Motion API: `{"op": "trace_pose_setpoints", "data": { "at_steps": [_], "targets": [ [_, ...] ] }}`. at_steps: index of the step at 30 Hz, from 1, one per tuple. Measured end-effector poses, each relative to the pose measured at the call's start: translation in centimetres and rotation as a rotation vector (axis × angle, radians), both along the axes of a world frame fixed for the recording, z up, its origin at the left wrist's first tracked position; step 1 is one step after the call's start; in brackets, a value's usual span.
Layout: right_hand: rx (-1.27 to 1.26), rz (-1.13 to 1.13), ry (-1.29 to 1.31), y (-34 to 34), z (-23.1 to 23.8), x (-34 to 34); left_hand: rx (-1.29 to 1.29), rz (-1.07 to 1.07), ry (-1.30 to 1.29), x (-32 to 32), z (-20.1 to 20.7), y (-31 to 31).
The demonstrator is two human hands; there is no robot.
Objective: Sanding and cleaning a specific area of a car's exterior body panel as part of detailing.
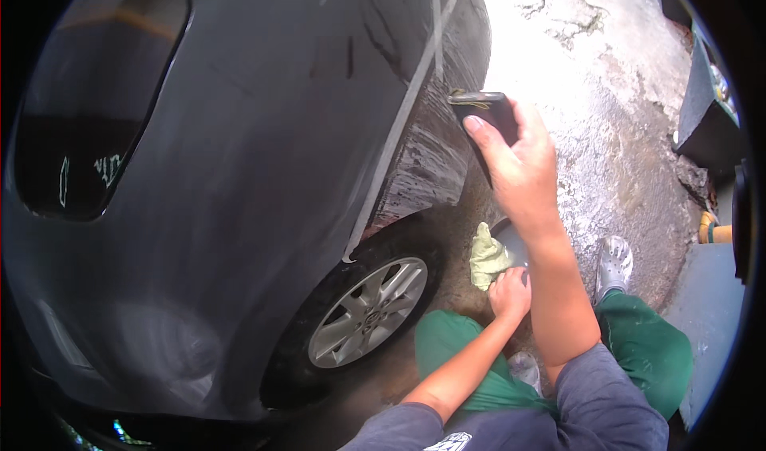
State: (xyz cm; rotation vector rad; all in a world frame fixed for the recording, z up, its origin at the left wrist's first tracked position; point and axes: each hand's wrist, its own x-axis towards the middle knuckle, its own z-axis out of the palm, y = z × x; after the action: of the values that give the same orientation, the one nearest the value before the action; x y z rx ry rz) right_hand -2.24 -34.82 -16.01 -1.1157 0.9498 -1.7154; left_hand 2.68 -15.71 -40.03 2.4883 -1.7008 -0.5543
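Observation:
My right hand (523,164) is closed round a dark flat rectangular block (496,114) with a ragged yellowish edge, probably a sanding block. It is raised just beside the rear corner of a dark car (263,132). On that corner a scuffed, wet-looking panel (423,168) is bordered by a strip of grey tape (395,144). Lower down, my left hand (511,291) is closed beside a pale yellow-green cloth (487,258) at a basin (511,239). A small dark thing shows at its fingers, too little of it to name.
The car's wheel (369,311) stands close to my left arm. My legs in green trousers (646,347) are bent, with a grey clog (614,263) on rough wet concrete (594,144). Along the right are a dark bin (710,124) and a grey-blue panel (710,315).

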Motion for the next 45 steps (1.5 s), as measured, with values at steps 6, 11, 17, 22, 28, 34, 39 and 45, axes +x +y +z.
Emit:
{"op": "trace_pose_setpoints", "data": {
  "at_steps": [6,11,17,22,28,34,39,45],
  "targets": [
    [0.261,-0.113,-0.162,-2.5,-7.9,-5.3,-0.085,-0.352,0.127,2.3,0.5,-0.4],
    [0.338,-0.078,-0.011,-3.6,-12.8,-7.4,-0.183,-0.451,0.049,3.0,0.3,-1.1],
    [0.403,-0.069,0.198,-2.7,-16.9,-7.1,-0.180,-0.419,0.074,3.8,-0.3,-1.0],
    [0.472,0.016,0.193,-2.5,-18.6,-7.8,-0.154,-0.394,0.065,3.6,-0.3,-0.9],
    [0.498,0.016,0.659,-3.5,-19.5,-7.0,-0.082,-0.388,0.056,3.9,0.7,-1.3],
    [0.476,0.061,0.861,-3.0,-20.9,-6.6,-0.044,-0.309,0.120,2.7,0.2,-1.8],
    [0.399,0.129,0.469,-3.2,-14.3,-3.3,-0.055,-0.301,0.100,2.0,-0.6,-1.6],
    [-0.314,0.163,0.235,3.6,-0.5,5.1,-0.199,-0.067,0.270,4.3,-5.3,0.9]
  ]
}}
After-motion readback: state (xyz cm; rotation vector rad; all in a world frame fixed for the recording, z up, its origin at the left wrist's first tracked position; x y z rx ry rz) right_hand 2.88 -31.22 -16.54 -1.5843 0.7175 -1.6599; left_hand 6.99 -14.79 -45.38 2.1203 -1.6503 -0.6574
